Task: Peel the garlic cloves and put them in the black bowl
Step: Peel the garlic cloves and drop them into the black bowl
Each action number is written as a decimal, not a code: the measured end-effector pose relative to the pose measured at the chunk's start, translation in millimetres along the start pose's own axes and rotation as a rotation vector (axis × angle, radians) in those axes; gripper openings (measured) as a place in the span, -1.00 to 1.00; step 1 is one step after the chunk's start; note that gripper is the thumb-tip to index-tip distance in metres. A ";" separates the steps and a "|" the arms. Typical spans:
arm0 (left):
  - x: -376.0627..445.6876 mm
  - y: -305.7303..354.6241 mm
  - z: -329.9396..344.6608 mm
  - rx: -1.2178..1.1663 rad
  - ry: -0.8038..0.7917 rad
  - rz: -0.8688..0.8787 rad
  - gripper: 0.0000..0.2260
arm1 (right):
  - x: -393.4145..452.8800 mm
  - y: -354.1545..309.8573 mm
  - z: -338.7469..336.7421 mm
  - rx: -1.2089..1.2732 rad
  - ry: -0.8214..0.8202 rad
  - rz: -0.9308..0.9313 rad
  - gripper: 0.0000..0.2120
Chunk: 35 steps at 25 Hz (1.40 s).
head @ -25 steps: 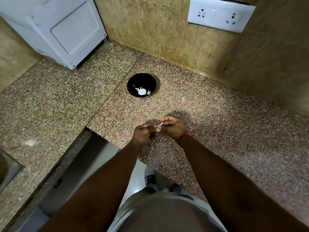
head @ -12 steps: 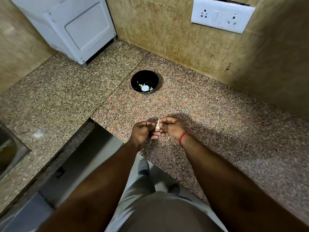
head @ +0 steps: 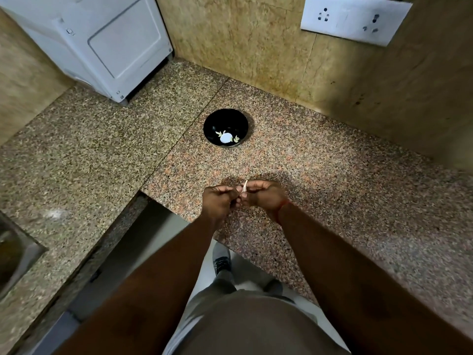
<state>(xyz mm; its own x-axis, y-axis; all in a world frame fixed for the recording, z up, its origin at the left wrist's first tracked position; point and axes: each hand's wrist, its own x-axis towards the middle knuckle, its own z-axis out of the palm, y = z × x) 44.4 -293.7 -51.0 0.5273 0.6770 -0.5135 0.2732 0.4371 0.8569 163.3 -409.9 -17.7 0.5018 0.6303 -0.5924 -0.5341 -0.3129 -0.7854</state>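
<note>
Granite counter [head: 345,190] corner, tan tiled walls; both hands' fingers pinch garlic clove [head: 245,187].

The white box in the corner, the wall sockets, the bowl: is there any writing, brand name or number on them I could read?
None can be read.
White appliance: plain panels, no label or brand legible.
Socket plate: only pin holes and a switch, no print visible.
Black bowl: no markings; the white patch inside is too small to tell what it is.
Garlic clove, pinched between left hand and right hand: no text.
</note>
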 end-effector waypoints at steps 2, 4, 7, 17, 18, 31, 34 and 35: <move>8.0 -0.9 -1.7 0.002 0.003 0.041 -0.81 | 7.9 1.2 6.3 -0.030 0.005 -0.020 -0.76; 14.5 1.0 -1.2 0.019 -0.006 0.077 -0.76 | 17.1 2.3 11.0 -0.045 0.008 -0.036 -0.77; 18.8 6.4 0.3 0.058 0.012 0.088 -0.80 | 29.7 5.5 14.2 -0.089 0.012 -0.044 -0.78; 39.7 -4.8 -10.3 0.504 0.014 0.263 -0.78 | 40.0 7.8 18.5 -0.087 0.065 -0.033 -0.83; 41.1 -5.8 -8.8 0.467 0.036 0.222 -0.80 | 42.1 7.9 17.8 -0.100 0.061 -0.025 -0.83; 37.9 -6.2 -27.5 0.127 0.051 -0.164 -0.78 | 80.3 9.9 26.3 -0.660 0.308 -0.045 -0.76; 34.2 -6.3 -27.7 0.120 0.021 -0.170 -0.82 | 76.0 13.8 25.8 -0.740 0.344 -0.061 -0.68; 31.4 -6.1 -27.0 0.114 0.001 -0.169 -0.85 | 68.2 13.1 23.8 -0.771 0.335 -0.108 -0.70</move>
<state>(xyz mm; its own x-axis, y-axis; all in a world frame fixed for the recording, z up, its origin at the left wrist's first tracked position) 37.6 -259.1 -73.5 0.4654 0.6007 -0.6500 0.4469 0.4745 0.7584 174.3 -354.1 -64.1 0.7637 0.4788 -0.4331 0.0811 -0.7367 -0.6714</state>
